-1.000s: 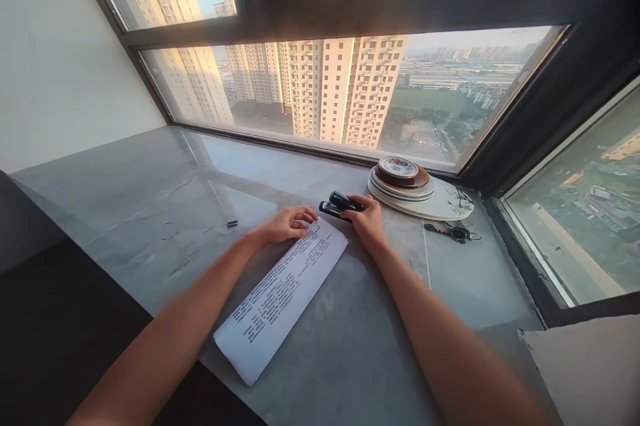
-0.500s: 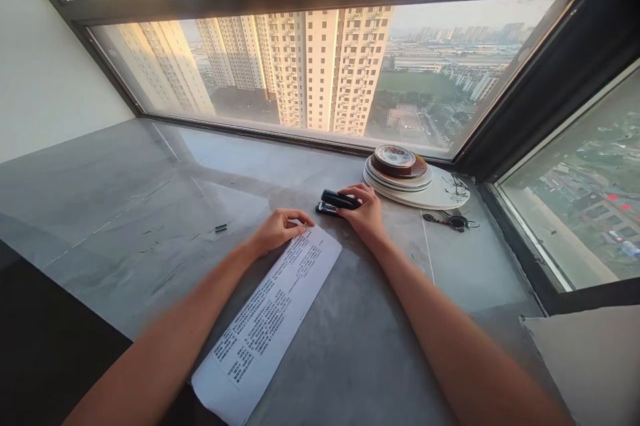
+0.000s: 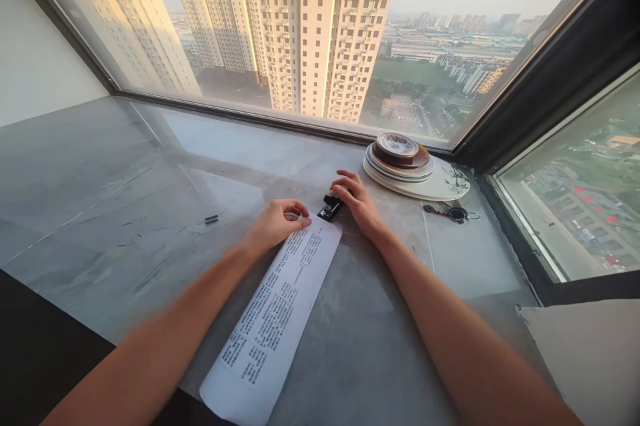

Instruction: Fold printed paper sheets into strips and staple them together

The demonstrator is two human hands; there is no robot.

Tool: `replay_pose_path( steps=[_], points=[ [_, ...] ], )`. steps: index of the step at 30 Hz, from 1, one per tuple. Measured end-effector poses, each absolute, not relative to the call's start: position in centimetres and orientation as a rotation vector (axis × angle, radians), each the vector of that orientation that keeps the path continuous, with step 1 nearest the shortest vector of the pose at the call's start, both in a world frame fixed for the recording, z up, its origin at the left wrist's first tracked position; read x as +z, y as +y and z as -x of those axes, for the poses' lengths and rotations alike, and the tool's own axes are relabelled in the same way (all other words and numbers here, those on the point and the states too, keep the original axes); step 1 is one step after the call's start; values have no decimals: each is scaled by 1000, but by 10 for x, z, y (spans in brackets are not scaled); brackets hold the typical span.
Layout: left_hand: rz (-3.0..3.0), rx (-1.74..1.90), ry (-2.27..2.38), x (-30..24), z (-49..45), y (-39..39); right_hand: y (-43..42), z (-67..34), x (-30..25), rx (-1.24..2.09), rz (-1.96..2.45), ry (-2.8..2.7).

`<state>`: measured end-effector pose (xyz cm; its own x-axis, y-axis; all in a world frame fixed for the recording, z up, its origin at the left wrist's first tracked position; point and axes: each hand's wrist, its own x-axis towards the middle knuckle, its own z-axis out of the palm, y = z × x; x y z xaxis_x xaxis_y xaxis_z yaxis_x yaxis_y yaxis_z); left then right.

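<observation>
My left hand [image 3: 284,225] pinches the far left corner of a printed paper [image 3: 283,319], thumb and fingers closed on it. The paper lies lengthwise between my forearms, its near end curling at the counter's edge. A black stapler [image 3: 330,205] is in my right hand [image 3: 356,203], fingers over its top. The stapler's front end points toward the paper's far edge, close to it; whether the paper lies between its jaws I cannot tell.
A small dark strip, perhaps staples [image 3: 211,219], lies on the grey counter [image 3: 125,226] to the left. Stacked plates [image 3: 397,153] rest on a white oval board [image 3: 445,183] by the window. Keys [image 3: 456,214] lie at the right.
My right hand has turned the stapler from sideways to facing the paper and brought its front end to the far edge. My left hand still holds the paper. The view has tilted down.
</observation>
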<state>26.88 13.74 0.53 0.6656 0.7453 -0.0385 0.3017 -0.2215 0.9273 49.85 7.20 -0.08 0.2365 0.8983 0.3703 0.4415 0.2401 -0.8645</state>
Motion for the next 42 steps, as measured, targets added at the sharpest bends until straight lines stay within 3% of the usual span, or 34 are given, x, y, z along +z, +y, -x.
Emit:
replay_pose_path(
  steps=[42],
  points=[
    [-1884, 528, 957, 8, -274, 129, 65, -492, 7, 531, 1396, -1630]
  ],
)
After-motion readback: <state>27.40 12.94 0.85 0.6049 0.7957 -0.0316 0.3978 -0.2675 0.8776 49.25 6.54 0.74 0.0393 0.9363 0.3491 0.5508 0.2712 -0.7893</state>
